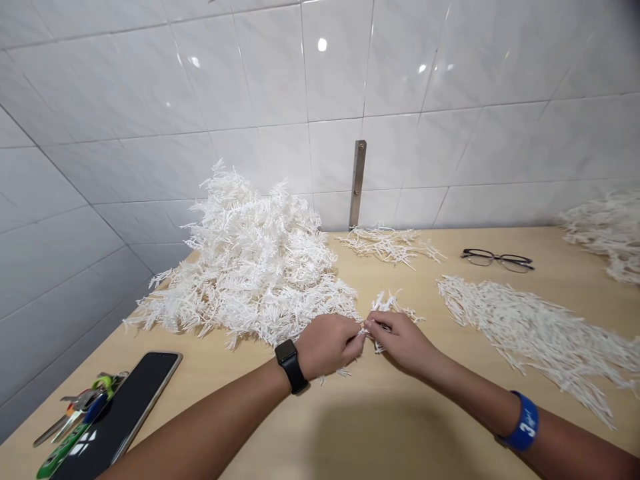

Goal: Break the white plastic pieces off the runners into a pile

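My left hand [327, 345] and my right hand [404, 341] meet over the table, fingertips pinched together around a small white branching strand [365, 330]. Most of that strand is hidden by the fingers. Just behind my left hand rises a tall heap of white branching strands [255, 260], frilly and tangled. A few loose white strands [393, 303] lie behind and beneath my right hand. To the right, a flat spread of thinner, straighter strands [530, 327] covers part of the tabletop. My left wrist wears a black watch, my right forearm a blue band.
A small scatter of strands [393, 245] lies at the back by an upright metal bar [358, 183]. Eyeglasses [497, 260] rest right of it; another heap [607, 230] sits far right. A phone [133, 403] and keys [80, 407] lie front left. Tiled wall [335, 80] borders the table.
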The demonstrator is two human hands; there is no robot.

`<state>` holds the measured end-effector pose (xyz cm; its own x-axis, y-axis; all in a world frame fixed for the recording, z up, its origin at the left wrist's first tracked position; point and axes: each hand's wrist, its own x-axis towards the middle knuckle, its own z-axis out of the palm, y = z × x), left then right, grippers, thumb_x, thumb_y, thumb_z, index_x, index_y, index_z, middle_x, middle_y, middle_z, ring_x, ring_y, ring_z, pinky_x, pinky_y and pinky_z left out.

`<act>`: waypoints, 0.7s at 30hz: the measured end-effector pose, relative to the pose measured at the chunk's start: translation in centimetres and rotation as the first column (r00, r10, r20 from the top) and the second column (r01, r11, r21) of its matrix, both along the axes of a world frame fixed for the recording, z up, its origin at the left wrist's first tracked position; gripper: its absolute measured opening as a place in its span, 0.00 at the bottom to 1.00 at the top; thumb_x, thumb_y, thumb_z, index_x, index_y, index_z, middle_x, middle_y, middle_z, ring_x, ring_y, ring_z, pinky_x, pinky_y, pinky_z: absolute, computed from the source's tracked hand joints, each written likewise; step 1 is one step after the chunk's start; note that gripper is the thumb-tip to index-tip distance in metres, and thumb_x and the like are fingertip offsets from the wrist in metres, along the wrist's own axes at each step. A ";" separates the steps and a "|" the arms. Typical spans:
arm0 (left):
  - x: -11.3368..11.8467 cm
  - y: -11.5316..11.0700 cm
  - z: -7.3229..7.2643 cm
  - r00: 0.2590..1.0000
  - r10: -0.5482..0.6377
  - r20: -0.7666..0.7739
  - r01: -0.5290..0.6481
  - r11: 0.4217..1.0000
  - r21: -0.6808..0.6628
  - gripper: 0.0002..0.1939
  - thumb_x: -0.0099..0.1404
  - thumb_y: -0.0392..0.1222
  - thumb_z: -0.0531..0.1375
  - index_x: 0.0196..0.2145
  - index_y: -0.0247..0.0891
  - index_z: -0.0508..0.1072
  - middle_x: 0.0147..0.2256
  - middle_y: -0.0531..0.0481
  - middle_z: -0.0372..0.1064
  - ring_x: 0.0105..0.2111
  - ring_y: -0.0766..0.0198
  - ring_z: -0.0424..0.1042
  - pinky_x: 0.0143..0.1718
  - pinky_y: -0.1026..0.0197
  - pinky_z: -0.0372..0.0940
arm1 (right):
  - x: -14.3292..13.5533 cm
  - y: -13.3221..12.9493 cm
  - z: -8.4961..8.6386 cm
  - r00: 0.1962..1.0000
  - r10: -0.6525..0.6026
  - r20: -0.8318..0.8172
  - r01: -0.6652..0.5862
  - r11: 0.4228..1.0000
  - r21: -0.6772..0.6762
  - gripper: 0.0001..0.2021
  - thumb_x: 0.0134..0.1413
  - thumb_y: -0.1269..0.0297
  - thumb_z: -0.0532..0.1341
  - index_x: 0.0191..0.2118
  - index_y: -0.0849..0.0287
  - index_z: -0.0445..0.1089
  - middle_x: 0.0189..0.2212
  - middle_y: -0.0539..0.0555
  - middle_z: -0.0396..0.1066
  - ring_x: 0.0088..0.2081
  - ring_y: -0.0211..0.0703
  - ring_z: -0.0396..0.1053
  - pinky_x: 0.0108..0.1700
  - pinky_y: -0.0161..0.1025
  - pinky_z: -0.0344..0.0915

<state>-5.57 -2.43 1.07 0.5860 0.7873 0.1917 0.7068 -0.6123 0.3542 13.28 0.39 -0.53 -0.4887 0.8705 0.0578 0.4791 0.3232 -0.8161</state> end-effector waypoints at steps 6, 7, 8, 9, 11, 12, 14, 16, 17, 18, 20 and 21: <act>-0.2 -0.3 -0.2 1.000 0.017 0.013 -0.017 1.000 -0.012 0.16 0.64 0.39 0.52 0.19 0.37 0.58 0.20 0.52 0.62 0.23 0.67 0.58 0.27 0.61 0.49 | 0.5 1.3 0.0 0.975 -0.207 -0.079 0.208 0.978 0.009 0.16 0.58 0.55 0.51 0.22 0.56 0.58 0.20 0.49 0.60 0.27 0.41 0.60 0.30 0.37 0.55; -0.2 -0.4 -0.2 0.999 0.010 0.036 -0.009 1.000 -0.018 0.16 0.65 0.39 0.52 0.19 0.37 0.57 0.20 0.52 0.62 0.23 0.67 0.58 0.28 0.61 0.49 | 0.5 1.4 0.0 0.978 -0.190 -0.082 0.192 0.981 0.005 0.17 0.58 0.54 0.51 0.22 0.56 0.57 0.20 0.49 0.60 0.27 0.41 0.60 0.30 0.37 0.55; -0.2 -0.4 -0.2 0.998 0.009 0.066 -0.008 1.000 -0.028 0.16 0.66 0.39 0.51 0.20 0.37 0.57 0.20 0.52 0.61 0.23 0.67 0.58 0.28 0.61 0.49 | 0.6 1.4 0.0 0.985 -0.157 -0.077 0.158 0.987 0.008 0.17 0.59 0.54 0.51 0.23 0.56 0.58 0.20 0.48 0.60 0.27 0.41 0.60 0.30 0.37 0.55; -0.3 -0.3 -0.2 0.994 0.020 0.103 -0.016 0.999 -0.042 0.17 0.67 0.40 0.50 0.20 0.37 0.57 0.21 0.53 0.61 0.24 0.67 0.58 0.28 0.62 0.49 | 0.6 1.3 -0.1 0.990 -0.121 -0.068 0.123 0.992 0.016 0.17 0.59 0.54 0.51 0.23 0.57 0.58 0.20 0.48 0.60 0.27 0.40 0.60 0.30 0.36 0.55; -0.3 -0.2 0.0 0.980 0.074 0.185 -0.060 0.995 -0.078 0.18 0.70 0.42 0.48 0.21 0.37 0.56 0.21 0.54 0.58 0.24 0.67 0.57 0.28 0.62 0.49 | 0.5 1.0 -0.1 0.996 -0.073 -0.053 0.075 0.997 0.034 0.17 0.60 0.55 0.51 0.23 0.57 0.59 0.20 0.47 0.59 0.27 0.40 0.60 0.31 0.36 0.54; -0.4 -0.2 0.2 0.967 0.111 0.229 -0.091 0.991 -0.094 0.19 0.71 0.43 0.47 0.21 0.37 0.55 0.21 0.54 0.57 0.24 0.67 0.57 0.28 0.62 0.49 | 0.4 0.9 -0.2 0.997 -0.064 -0.049 0.066 0.997 0.042 0.17 0.61 0.55 0.51 0.24 0.57 0.59 0.20 0.47 0.60 0.27 0.39 0.60 0.31 0.36 0.54; -0.5 -0.1 0.6 0.932 0.173 0.318 -0.143 0.983 -0.115 0.20 0.72 0.45 0.46 0.22 0.38 0.54 0.21 0.54 0.56 0.24 0.67 0.56 0.28 0.62 0.50 | 0.2 0.7 -0.3 0.997 -0.059 -0.040 0.062 0.996 0.066 0.16 0.61 0.57 0.51 0.24 0.57 0.59 0.20 0.47 0.60 0.26 0.38 0.60 0.31 0.35 0.53; -0.5 -0.2 1.1 0.897 0.199 0.395 -0.164 0.979 -0.121 0.21 0.73 0.47 0.45 0.23 0.38 0.57 0.23 0.53 0.58 0.25 0.66 0.57 0.30 0.62 0.52 | 0.1 0.7 -0.4 0.999 -0.049 -0.018 0.051 0.992 0.112 0.16 0.62 0.58 0.52 0.23 0.57 0.59 0.20 0.47 0.60 0.26 0.38 0.59 0.30 0.35 0.52; -0.5 -0.2 1.4 0.884 0.204 0.420 -0.168 0.978 -0.121 0.21 0.73 0.48 0.44 0.24 0.38 0.58 0.23 0.53 0.58 0.26 0.66 0.58 0.31 0.62 0.53 | 0.0 0.8 -0.5 0.999 -0.045 -0.005 0.046 0.989 0.140 0.16 0.62 0.59 0.52 0.23 0.58 0.58 0.20 0.47 0.60 0.26 0.37 0.60 0.30 0.35 0.52; -0.3 -0.3 1.7 0.877 0.210 0.433 -0.174 0.977 -0.120 0.21 0.73 0.48 0.44 0.24 0.38 0.58 0.24 0.53 0.59 0.26 0.66 0.58 0.31 0.62 0.53 | 0.0 0.8 -0.5 0.999 -0.042 0.007 0.040 0.985 0.168 0.16 0.62 0.60 0.52 0.23 0.58 0.58 0.20 0.47 0.60 0.26 0.37 0.60 0.30 0.35 0.52; 0.1 -0.3 2.2 0.871 0.233 0.433 -0.198 0.972 -0.124 0.21 0.73 0.49 0.44 0.24 0.38 0.58 0.23 0.54 0.57 0.26 0.66 0.57 0.30 0.62 0.53 | -0.2 0.8 -0.6 0.999 -0.046 0.028 0.038 0.974 0.221 0.15 0.62 0.62 0.52 0.23 0.58 0.60 0.20 0.47 0.62 0.26 0.37 0.61 0.30 0.34 0.52; 0.5 -0.3 2.6 0.870 0.247 0.428 -0.212 0.969 -0.130 0.21 0.73 0.49 0.44 0.24 0.38 0.57 0.23 0.54 0.57 0.26 0.66 0.57 0.30 0.62 0.52 | -0.2 0.8 -0.7 0.998 -0.050 0.041 0.038 0.969 0.245 0.15 0.62 0.63 0.53 0.23 0.58 0.61 0.20 0.47 0.63 0.26 0.37 0.62 0.30 0.34 0.53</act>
